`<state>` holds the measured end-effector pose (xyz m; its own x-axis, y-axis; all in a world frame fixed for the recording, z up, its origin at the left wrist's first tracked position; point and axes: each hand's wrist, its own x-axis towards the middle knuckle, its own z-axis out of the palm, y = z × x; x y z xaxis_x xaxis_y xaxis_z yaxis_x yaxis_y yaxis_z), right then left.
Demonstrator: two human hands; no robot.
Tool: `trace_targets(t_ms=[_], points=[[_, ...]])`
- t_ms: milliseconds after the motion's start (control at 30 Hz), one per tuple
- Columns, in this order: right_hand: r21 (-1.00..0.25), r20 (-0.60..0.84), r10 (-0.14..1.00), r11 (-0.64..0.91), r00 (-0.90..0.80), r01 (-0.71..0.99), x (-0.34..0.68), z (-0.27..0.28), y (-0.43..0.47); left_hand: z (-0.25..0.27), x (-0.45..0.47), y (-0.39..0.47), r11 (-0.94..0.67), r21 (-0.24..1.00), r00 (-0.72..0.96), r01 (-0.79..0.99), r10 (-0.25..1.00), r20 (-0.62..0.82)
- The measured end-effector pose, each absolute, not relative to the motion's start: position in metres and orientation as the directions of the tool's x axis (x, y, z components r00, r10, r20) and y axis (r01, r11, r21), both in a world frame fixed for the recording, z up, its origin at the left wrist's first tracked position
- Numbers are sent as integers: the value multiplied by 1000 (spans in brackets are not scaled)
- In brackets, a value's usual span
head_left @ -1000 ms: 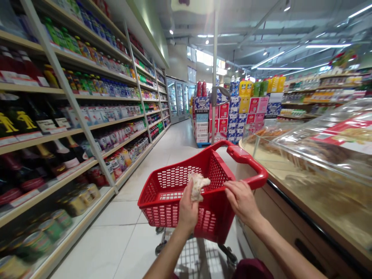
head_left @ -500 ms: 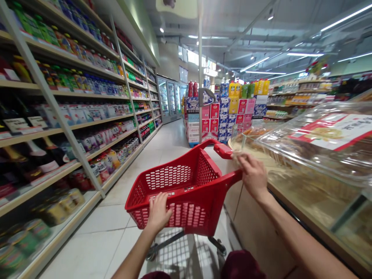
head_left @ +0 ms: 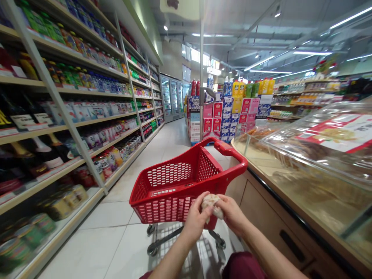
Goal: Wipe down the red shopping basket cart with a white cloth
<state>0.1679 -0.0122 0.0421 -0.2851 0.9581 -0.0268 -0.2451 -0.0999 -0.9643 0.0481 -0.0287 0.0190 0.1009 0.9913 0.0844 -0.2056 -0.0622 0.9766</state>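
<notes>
Shelves [head_left: 101,119] of bottles [head_left: 46,26] line the left, with stacked cartons [head_left: 216,124] and what look like coolers [head_left: 174,96] ahead.

Single view: head-worn cam, looked forward and down from above the left hand [head_left: 195,221] and right hand [head_left: 231,215], both close at bottom centre. Red cart [head_left: 186,190] sat just past them, mid-frame. Framing was wide: shelving [head_left: 72,128] ran off down the left, counter [head_left: 258,205] near on the right, floor [head_left: 116,217] below, ceiling lights [head_left: 259,62] up top.

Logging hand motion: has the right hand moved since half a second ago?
Yes, the right hand moved down and left in view, away from the counter.
</notes>
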Motion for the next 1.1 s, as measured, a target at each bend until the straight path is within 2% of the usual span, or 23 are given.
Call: trace_targets(t_ms=[67, 133, 200, 267, 367, 400, 467, 533, 567, 600, 667, 733, 800, 867, 1000, 1067, 1100], points=[[-935, 1, 972, -82, -234, -344, 165, 39, -13, 15, 52, -26, -5, 932, 89, -361, 995, 40], [-949, 60, 991, 21, -116, -314, 164, 33, -10, 13, 51, -21, -21, 924, -5, -381, 1000, 20], [-965, 98, 995, 101, 28, -241, 165, 27, -4, 13, 45, -15, -52, 959, -145, -279, 989, 11], [-972, 84, 990, 106, 115, -207, 168, 22, 1, 14, 36, -9, -53, 983, -230, -177, 973, 12], [-986, 3, 1000, 8, 31, -168, 172, 19, 0, 19, 24, -7, -121, 992, -318, -43, 943, 102], [-990, -19, 999, -25, -42, -136, 173, 19, -1, 21, 22, -9, -169, 985, -311, 34, 935, 171], [-997, -44, 980, -56, -194, -57, 175, 22, -4, 25, 22, -13, -251, 949, -142, 190, 950, 279], [-999, -35, 973, -40, -227, -17, 176, 24, -3, 26, 23, -16, -256, 940, 93, 228, 966, 241], [-1000, -3, 986, -6, -168, -19, 177, 24, -2, 24, 25, -15, -216, 956, 123, 198, 973, 194], [-998, 53, 996, 52, -73, -17, 177, 23, -1, 22, 26, -14, -165, 975, 75, 148, 985, 155], [-977, 212, 972, 210, 103, 33, 175, 20, 1, 18, 31, -9, -92, 996, -143, 10, 985, 93], [-942, 332, 937, 323, 111, 87, 168, 15, -1, 14, 38, -5, -72, 988, -254, -137, 967, 36], [-952, 304, 951, 302, 61, 41, 158, 12, -6, 13, 45, -5, -41, 963, -202, -265, 979, -14], [-975, 198, 978, 202, 61, -87, 150, 10, -11, 14, 50, -9, -16, 942, -153, -335, 988, -38], [-953, 47, 999, 48, 8, -299, 150, 11, -11, 15, 50, -19, 11, 948, -125, -320, 991, -53], [-963, 63, 997, 72, 40, -260, 155, 13, -9, 14, 49, -22, 86, 946, 16, -313, 996, -86], [-973, 123, 987, 140, 103, -181, 158, 14, -9, 13, 49, -22, 120, 943, 69, -309, 992, -103]])
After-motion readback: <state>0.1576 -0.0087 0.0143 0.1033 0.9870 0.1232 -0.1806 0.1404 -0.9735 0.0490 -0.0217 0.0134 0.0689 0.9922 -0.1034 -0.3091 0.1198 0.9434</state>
